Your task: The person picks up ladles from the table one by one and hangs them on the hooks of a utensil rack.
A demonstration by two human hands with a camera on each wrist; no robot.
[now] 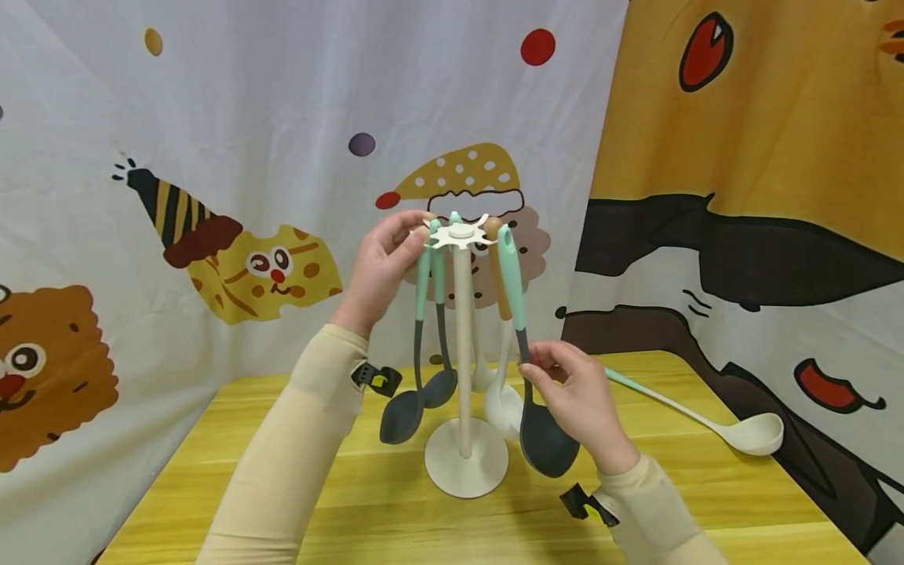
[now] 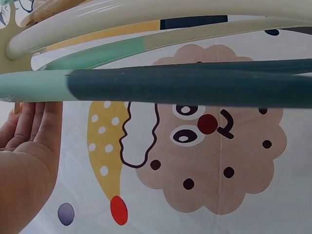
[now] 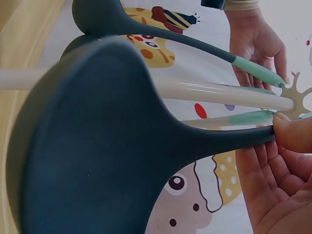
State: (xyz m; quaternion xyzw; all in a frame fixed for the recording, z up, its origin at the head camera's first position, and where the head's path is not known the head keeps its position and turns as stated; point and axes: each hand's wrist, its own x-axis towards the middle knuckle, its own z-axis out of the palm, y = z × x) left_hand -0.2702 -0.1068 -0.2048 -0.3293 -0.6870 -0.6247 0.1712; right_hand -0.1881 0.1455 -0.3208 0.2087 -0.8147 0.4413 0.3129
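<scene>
A cream utensil rack [image 1: 462, 345] with a round base stands upright on the table. My right hand [image 1: 579, 396] pinches the dark neck of a cooking spoon [image 1: 547, 443] with a mint handle, held at the rack's right side. Its handle top is beside the rack's hooks; whether it hangs on one I cannot tell. At the top left of the rack, my left hand [image 1: 384, 263] pinches the upper mint handle of a dark ladle [image 1: 401, 416]. In the right wrist view, the spoon's broad dark bowl [image 3: 97, 146] fills much of the foreground.
Another dark utensil [image 1: 441, 386] and a white one with a wooden handle [image 1: 503, 404] hang on the rack. A white ladle [image 1: 752, 434] with a mint handle lies on the wooden table [image 1: 353, 502] at right. A printed curtain [image 1: 282, 94] stands behind.
</scene>
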